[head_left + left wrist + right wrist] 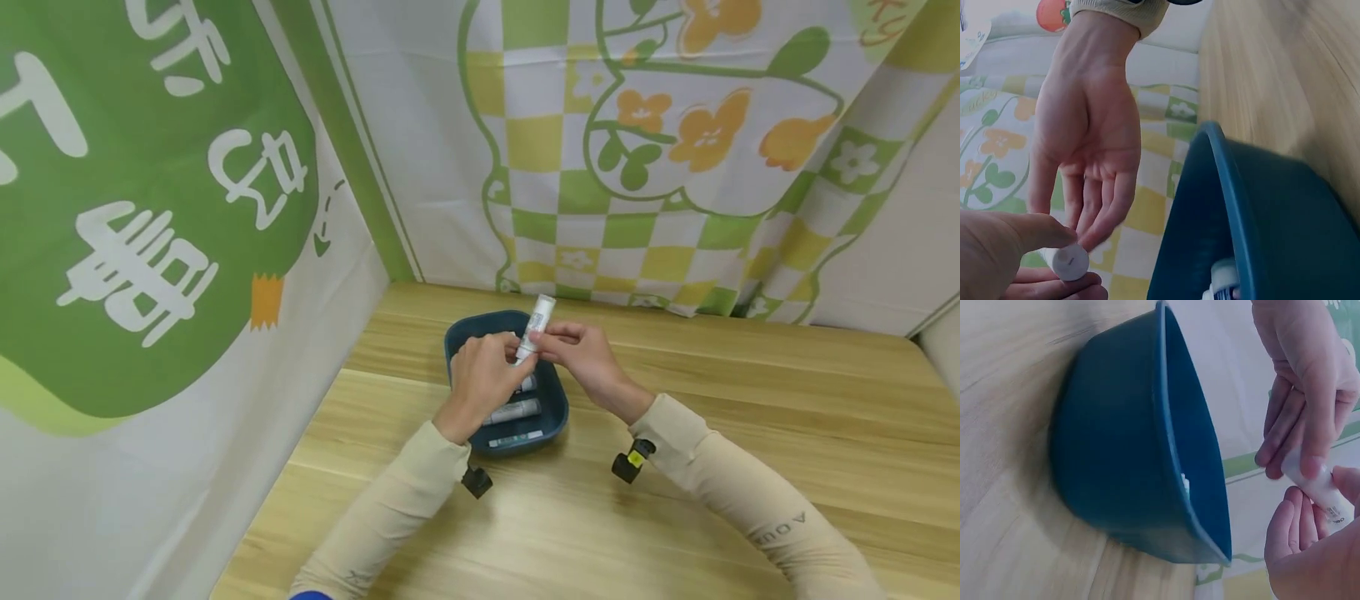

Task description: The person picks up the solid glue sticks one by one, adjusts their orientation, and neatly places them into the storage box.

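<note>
A small white tube (541, 313) is held tilted above a dark blue plastic bin (557, 398). My left hand (483, 371) pinches its lower end between thumb and fingers. Higher up, the thumb and fingers of my right hand (588, 358) pinch the tube's body. In the left wrist view the round white end (1071, 262) of the tube faces the camera. The right wrist view shows the tube (1319, 487) between both hands, just outside the bin's rim. Inside the bin lie a white cylindrical tube (517, 411) and a slim white-and-green item (515, 439); my left hand hides part of the contents.
The bin stands on a wooden table (675, 500). Behind it hangs a green, yellow and white checked cloth (600, 183), and a white-and-green printed cloth (300, 350) hangs along the left side. Each wrist carries a small black camera (628, 467).
</note>
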Demonstrator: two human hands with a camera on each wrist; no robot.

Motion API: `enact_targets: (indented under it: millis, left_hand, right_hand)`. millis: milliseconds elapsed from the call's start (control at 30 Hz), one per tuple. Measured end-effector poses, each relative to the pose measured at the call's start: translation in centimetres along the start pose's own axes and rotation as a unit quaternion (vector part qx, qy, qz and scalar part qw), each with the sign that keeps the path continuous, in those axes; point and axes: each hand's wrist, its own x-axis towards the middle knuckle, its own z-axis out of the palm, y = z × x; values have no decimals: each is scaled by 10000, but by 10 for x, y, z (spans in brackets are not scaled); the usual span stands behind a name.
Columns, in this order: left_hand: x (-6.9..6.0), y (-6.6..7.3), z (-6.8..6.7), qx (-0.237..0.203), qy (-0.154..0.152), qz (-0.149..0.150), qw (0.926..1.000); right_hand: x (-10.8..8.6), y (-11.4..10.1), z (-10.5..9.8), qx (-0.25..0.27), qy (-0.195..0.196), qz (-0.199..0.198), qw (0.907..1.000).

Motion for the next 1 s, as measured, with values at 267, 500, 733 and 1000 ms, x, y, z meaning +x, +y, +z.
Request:
enact_targets:
  millis: [267,500,733,1000]
  left_hand:
    - [-8,-20,-16,475,-321,676,9961]
    - [-17,-28,-34,1119,-931,1100,9832]
    - [-25,-31,-39,1924,-1503,1474,9584]
    - [-36,-44,-32,2232,-1555,1524,9502]
  right_hand:
    - [7,-5,-20,-199,-535,-116,9983]
    - [8,-19,-34,-2397,-1384,-763,9579]
    - [6,-24,-27,-4263,-2299,-2059,8503]
    - [11,-12,-16,-4917,-2687,-3129,7669]
